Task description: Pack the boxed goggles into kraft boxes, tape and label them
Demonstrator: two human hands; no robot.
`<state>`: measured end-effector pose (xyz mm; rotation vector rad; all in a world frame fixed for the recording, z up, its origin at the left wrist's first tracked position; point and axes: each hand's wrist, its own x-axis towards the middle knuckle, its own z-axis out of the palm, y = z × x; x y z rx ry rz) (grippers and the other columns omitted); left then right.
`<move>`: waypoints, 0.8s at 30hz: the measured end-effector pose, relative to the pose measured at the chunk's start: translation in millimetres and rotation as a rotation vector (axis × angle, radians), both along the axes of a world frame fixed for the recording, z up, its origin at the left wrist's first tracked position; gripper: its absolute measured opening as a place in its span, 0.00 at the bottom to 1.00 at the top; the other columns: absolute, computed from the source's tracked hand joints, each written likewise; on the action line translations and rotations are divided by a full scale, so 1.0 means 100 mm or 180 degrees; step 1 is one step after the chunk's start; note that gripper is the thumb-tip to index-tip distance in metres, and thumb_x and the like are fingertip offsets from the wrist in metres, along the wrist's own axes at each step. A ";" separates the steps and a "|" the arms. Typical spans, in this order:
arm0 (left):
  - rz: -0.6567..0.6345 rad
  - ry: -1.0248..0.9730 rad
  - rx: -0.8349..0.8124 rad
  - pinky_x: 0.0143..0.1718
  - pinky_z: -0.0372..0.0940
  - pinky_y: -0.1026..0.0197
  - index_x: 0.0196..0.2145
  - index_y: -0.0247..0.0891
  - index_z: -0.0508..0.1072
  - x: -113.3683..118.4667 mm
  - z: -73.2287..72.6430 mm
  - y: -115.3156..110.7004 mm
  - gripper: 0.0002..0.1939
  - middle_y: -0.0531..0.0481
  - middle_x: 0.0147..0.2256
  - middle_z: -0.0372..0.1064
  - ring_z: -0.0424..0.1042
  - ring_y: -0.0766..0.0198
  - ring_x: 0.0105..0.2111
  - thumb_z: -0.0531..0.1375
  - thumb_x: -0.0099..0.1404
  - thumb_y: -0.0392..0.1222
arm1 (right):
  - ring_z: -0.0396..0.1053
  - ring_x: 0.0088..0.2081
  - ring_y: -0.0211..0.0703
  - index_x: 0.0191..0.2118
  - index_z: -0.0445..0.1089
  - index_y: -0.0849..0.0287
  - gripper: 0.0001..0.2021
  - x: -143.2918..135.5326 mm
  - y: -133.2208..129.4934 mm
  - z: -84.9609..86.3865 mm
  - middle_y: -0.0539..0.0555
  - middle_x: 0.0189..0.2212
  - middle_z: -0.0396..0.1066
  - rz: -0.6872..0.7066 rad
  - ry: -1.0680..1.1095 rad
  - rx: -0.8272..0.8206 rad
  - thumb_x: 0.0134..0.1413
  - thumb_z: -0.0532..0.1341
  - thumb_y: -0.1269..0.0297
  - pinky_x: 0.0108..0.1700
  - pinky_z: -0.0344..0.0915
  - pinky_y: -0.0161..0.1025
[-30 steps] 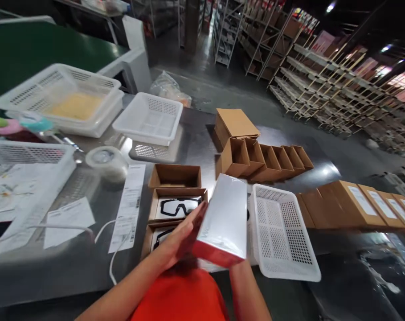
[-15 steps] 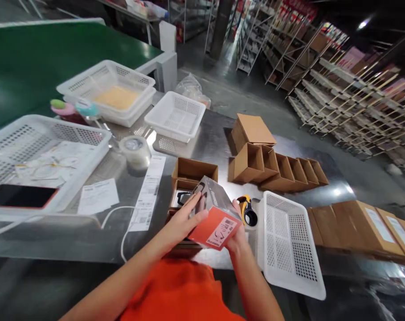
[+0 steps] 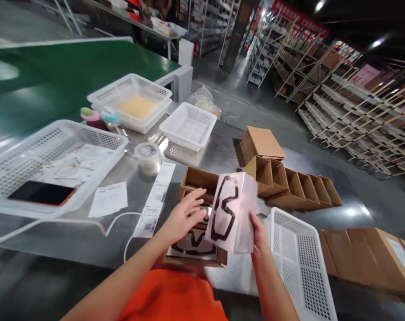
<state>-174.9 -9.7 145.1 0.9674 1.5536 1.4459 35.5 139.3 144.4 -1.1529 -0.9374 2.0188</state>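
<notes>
My right hand point(image 3: 258, 232) grips the right side of a pale box point(image 3: 234, 209) that has a dark angular outline drawn on its face and is tilted upright above the table. My left hand point(image 3: 185, 214) is apart from that box, fingers spread, with nothing in it. It hovers over the left side of an open brown carton point(image 3: 221, 261), inside which another box with a similar dark outline point(image 3: 195, 243) lies. Just behind stands a second open brown carton point(image 3: 199, 174), partly covered by the pale box.
White baskets stand left point(image 3: 71, 203), behind point(image 3: 189, 142) and right point(image 3: 304, 267). A tape roll point(image 3: 148, 157), label strip point(image 3: 155, 200) and phone point(image 3: 42, 192) lie left. Open cartons point(image 3: 291, 196) line the back right; closed cartons point(image 3: 359, 254) sit farther right. A white cable crosses the front left.
The box has turned from its red end to a pale outlined face and moved right. My left hand has let go of it. The view has shifted, and the carton below shows more.
</notes>
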 end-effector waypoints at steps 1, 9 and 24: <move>0.0560 0.0238 -0.0223 0.59 0.62 0.47 0.62 0.38 0.61 -0.09 -0.14 0.09 0.30 0.36 0.64 0.57 0.63 0.49 0.61 0.56 0.65 0.49 | 0.75 0.36 0.48 0.43 0.70 0.56 0.25 -0.08 0.10 0.05 0.52 0.33 0.78 -0.0109 0.0020 0.0490 0.35 0.72 0.58 0.43 0.73 0.46; 0.1542 0.1399 -0.1677 0.54 0.63 0.53 0.57 0.29 0.64 -0.57 -0.88 0.68 0.25 0.32 0.53 0.70 0.69 0.48 0.55 0.53 0.68 0.48 | 0.58 0.62 0.56 0.64 0.50 0.49 0.46 -1.19 0.65 0.04 0.60 0.64 0.55 0.0888 -0.0545 0.3404 0.39 0.71 0.55 0.61 0.59 0.54; 0.1273 0.1585 -0.1958 0.40 0.62 0.61 0.50 0.40 0.75 -0.72 -0.93 0.76 0.18 0.42 0.43 0.78 0.76 0.56 0.43 0.49 0.69 0.37 | 0.50 0.64 0.67 0.64 0.60 0.45 0.36 -1.31 1.17 -0.21 0.61 0.67 0.45 0.3158 -0.2159 0.5532 0.48 0.68 0.57 0.61 0.50 0.61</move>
